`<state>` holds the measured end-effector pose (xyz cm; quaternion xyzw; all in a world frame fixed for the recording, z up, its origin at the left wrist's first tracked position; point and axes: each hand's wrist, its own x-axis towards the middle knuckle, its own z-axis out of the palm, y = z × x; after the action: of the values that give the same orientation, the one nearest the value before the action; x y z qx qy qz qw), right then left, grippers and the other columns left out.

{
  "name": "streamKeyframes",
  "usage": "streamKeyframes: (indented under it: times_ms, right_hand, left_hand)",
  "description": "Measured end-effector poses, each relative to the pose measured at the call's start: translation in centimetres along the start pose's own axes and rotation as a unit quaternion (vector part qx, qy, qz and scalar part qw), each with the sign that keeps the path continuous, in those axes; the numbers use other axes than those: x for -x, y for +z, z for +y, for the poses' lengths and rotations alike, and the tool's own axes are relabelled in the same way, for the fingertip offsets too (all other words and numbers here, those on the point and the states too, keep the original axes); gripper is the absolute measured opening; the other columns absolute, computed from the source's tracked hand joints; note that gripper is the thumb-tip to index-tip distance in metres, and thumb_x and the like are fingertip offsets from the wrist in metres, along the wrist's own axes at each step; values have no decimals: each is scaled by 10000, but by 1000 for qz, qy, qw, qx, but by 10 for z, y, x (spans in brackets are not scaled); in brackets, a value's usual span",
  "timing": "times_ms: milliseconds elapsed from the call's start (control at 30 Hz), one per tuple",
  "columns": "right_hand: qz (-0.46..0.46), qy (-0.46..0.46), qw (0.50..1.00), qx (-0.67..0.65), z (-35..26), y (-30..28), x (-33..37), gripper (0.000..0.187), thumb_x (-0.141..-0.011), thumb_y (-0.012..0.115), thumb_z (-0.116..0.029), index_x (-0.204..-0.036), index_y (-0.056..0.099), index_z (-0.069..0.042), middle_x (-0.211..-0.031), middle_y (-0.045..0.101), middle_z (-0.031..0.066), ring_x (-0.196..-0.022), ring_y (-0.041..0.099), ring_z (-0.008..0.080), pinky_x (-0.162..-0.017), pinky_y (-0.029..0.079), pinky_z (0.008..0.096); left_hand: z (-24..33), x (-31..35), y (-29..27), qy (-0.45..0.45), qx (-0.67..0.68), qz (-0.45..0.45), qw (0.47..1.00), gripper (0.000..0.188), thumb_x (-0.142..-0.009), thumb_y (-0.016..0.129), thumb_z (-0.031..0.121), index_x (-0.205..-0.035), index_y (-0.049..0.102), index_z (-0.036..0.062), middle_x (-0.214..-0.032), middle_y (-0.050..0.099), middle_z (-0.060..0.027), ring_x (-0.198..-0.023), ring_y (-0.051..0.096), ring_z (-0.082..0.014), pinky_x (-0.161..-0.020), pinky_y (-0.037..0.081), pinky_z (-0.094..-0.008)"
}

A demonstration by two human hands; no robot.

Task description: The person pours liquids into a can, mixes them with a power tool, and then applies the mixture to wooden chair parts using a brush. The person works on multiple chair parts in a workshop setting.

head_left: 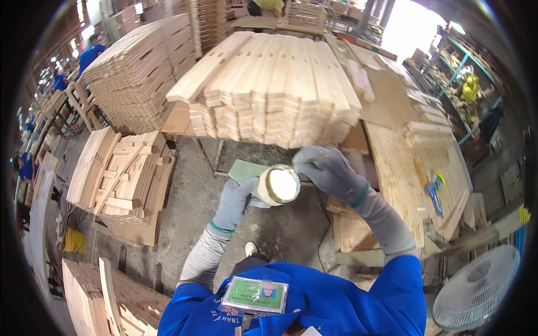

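Note:
My left hand (232,203), in a grey glove, is closed round the side of a round, open-topped can (262,190) with bright white contents (282,185). A flat, pale green sheet (245,170) sticks out between that hand and the can. Just right of the can's rim is my gloved right hand (330,172), its fingers closed on a thin, light-brown stick (321,158). The stick's far end cannot be made out. Beyond both hands, a thick stack of pale wooden boards (269,73) lies on a table.
Board piles stand at far left (134,67), left (115,173) and lower left (106,302). A wooden workbench (398,173) on the right bears a blue hand tool (433,196). A white fan (476,288) stands lower right. A dark cable (326,229) trails across the floor. Co-workers are far left.

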<state>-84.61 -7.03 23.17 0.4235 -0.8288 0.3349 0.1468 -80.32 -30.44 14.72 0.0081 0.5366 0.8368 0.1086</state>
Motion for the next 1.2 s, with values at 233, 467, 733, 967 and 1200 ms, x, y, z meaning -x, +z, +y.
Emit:
streamKeyframes:
  times_ms: [233,467,733,967,1200]
  right_hand:
    - [93,275,948,-126,26,64,-44,113,-830,670,-101,-829,577,-37,-695,643,73,-645,643,150,-609,504,291]
    - [261,388,801,-374,29,114,-73,157,-833,701,-64,-817,551,-20,-713,650,71,-615,646,118,-533,546,242]
    - [291,339,814,-371,55,91,-110,188,-845,708,-85,-759,542,-59,-697,637,45,-567,600,71,-487,497,208]
    - [242,75,941,-225,119,63,-142,271,-791,770,-112,-662,539,-56,-570,509,-32,-518,425,36,-438,338,233]
    - [58,116,973,-192,179,5,-193,168,-778,757,-122,-765,610,-43,-694,578,-11,-595,482,63,-520,403,253]
  left_hand:
    - [15,-61,-54,96,-17,127,987,250,-919,541,111,-1124,603,-19,-972,662,-79,-812,653,-157,-685,551,-273]
    - [2,-99,-75,177,-66,258,947,240,-917,597,170,-810,636,-41,-679,582,-13,-578,496,-66,-480,409,-259]
    - [16,-121,-96,124,59,147,980,252,-939,513,127,-1127,561,-34,-1048,623,-110,-866,652,-165,-556,549,-251]
    - [68,-154,-91,47,-77,-5,996,267,-943,486,130,-1129,552,-49,-994,628,-119,-762,667,-170,-542,577,-262]
    - [88,-229,-74,163,-192,-40,967,328,-831,511,-47,-1147,599,-44,-1050,620,-109,-916,640,-166,-705,574,-249]
